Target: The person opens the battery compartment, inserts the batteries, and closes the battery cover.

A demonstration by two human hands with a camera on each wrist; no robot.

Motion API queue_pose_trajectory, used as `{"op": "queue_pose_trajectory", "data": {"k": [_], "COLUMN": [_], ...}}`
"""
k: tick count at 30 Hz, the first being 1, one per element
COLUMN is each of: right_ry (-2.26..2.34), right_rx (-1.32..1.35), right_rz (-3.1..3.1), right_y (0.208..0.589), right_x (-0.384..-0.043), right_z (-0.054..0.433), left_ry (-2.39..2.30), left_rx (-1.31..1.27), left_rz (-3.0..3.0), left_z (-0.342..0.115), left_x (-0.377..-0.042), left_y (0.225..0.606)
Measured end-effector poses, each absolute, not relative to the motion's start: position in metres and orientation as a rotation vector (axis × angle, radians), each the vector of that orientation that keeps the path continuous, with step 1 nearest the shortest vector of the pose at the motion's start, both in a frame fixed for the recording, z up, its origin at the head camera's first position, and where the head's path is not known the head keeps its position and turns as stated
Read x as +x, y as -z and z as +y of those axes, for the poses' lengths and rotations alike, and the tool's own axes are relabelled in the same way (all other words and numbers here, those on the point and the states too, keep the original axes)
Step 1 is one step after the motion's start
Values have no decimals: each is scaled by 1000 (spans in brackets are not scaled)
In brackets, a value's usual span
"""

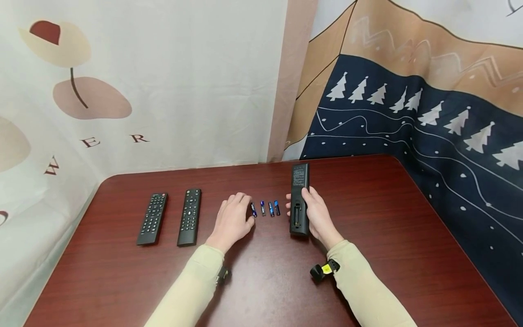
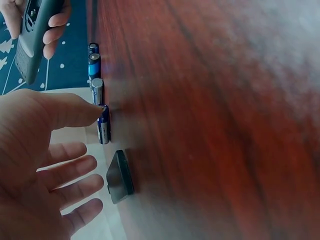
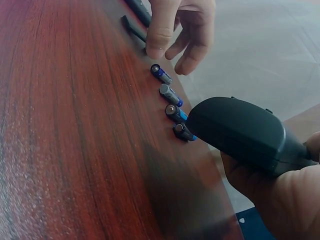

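My right hand (image 1: 320, 215) grips a black remote control (image 1: 300, 193), its back turned up and its battery compartment (image 1: 297, 215) uncovered. The near end of that remote (image 3: 237, 127) fills much of the right wrist view. Several small batteries stand out in a row on the table between the hands. Beside the leftmost battery (image 1: 254, 209) is my left hand (image 1: 234, 218), its fingers loosely spread. In the left wrist view the left thumb (image 2: 75, 111) overlaps the top of that battery (image 2: 103, 127); the right wrist view shows a gap between them.
Two more black remotes lie buttons up on the left of the table: one farther left (image 1: 153, 219), one nearer my left hand (image 1: 189, 218). The reddish-brown table (image 1: 261, 290) ends at the back against a pale curtain (image 1: 196, 91); a navy tree-patterned cloth (image 1: 408, 131) hangs on the right.
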State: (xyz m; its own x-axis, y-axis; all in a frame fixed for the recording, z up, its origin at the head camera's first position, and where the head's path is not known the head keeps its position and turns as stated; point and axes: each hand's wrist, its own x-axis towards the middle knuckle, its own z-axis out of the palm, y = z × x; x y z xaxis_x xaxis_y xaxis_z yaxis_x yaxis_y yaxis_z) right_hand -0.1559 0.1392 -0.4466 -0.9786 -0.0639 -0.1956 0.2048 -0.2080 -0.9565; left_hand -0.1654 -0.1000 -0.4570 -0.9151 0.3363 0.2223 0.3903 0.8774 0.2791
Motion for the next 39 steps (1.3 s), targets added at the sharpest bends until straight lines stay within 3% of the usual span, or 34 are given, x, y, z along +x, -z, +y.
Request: {"op": "queue_pose_trajectory", "data": {"k": [39], "right_ry": [2296], "right_rx": [171], "right_rz": [1859], "right_y": [450], "right_x": [-156], "right_z": [135], "left_ry": [462], "left_rx": [-665], "left_rz": [-2885], "left_z": [-93], "left_x": [-168], "left_y": [461]}}
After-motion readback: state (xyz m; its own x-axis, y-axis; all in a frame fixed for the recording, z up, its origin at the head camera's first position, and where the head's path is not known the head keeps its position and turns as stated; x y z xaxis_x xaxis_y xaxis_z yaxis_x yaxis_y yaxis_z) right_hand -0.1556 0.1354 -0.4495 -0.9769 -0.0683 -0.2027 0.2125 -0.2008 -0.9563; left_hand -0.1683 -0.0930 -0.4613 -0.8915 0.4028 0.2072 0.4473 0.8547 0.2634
